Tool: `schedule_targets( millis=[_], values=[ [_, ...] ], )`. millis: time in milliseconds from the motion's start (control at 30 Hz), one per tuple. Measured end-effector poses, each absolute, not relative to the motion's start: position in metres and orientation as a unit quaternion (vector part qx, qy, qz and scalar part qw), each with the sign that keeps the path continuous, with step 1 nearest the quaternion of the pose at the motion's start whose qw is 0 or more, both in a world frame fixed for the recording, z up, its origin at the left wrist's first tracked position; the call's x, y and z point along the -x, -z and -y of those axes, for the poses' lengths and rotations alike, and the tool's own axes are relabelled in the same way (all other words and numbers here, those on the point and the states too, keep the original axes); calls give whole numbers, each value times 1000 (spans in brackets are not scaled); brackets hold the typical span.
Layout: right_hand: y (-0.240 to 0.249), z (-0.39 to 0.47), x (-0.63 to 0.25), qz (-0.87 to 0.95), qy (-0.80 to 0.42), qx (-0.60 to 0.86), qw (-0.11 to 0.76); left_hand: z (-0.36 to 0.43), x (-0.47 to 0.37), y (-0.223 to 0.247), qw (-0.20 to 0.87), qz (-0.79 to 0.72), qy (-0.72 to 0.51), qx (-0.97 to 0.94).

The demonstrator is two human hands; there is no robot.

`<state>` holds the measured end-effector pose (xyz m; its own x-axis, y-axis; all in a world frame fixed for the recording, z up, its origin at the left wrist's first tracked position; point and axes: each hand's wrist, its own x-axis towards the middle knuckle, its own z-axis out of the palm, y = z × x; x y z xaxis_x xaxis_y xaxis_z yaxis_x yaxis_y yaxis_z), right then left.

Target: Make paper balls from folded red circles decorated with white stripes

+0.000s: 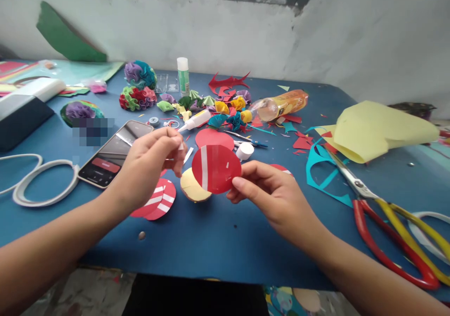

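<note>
My right hand (270,187) pinches the edge of a red paper circle (220,170), held up above the table. One white strip runs down the left part of the circle, and a small white fleck shows at its right. My left hand (156,154) is closed in a pinch to the left of it, apart from the circle; a tiny pale bit shows at the fingertips, too small to name. Under the hands lie red circles with white stripes (164,201), a yellow disc (191,184) and a plain red circle (214,139). Behind my left fingers lies a white nozzle bottle (198,120).
A phone (114,154) and white rings (45,183) lie left. Large scissors (365,191), blue scraps (325,177) and yellow paper (372,131) are at right. Farther back are a glue stick (183,77), a plastic bottle (281,105) and ruffled paper balls (138,98).
</note>
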<state>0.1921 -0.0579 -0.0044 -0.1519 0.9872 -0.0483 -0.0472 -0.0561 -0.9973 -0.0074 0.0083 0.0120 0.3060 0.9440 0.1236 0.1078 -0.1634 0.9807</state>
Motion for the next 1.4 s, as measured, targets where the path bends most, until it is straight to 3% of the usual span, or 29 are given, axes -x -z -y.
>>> schedule_targets(
  millis=[200, 367, 567, 767, 1167, 1267, 1400],
  values=[
    [6, 58, -193, 515, -560, 466, 452, -20, 11, -8, 268, -468, -379, -752],
    [7, 58, -192, 519, -566, 458, 447, -11, 9, -6, 302, -393, -441, -748],
    [7, 58, -192, 545, -557, 463, 422, 0, 4, -11, 412, -354, -359, -759],
    [4, 60, -195, 599, -528, 454, 396, 3, 4, -13, 322, -332, -294, -836],
    [3, 61, -192, 590, -592, 443, 324, 7, 4, -9, 283, -310, -290, -860],
    [4, 61, -192, 568, -594, 457, 340, 8, 4, -9, 163, -298, -360, -869],
    [4, 59, -191, 531, -559, 476, 423, 11, 5, -9, -44, -261, -421, -867]
  ],
)
